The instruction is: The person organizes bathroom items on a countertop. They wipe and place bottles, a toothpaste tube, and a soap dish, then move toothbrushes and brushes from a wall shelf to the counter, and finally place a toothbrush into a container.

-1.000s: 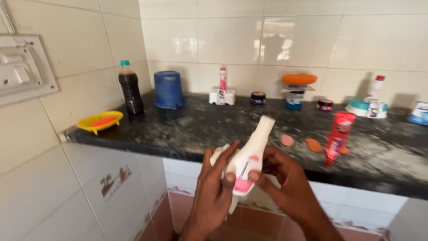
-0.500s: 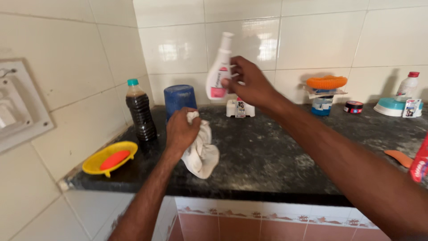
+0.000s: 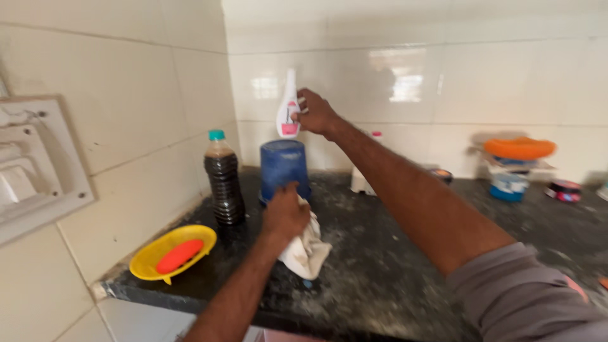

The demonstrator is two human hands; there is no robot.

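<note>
Right hand grips a white bottle above the blue cup; left hand clutches a cloth on the dusty, unwiped table.

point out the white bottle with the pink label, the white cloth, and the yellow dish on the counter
white bottle [image 3: 288, 113], head view, on its pink-labelled body.
white cloth [image 3: 307, 250], head view, on the hanging fold below the left hand.
yellow dish [image 3: 147, 258], head view, on its bare rim.
</note>
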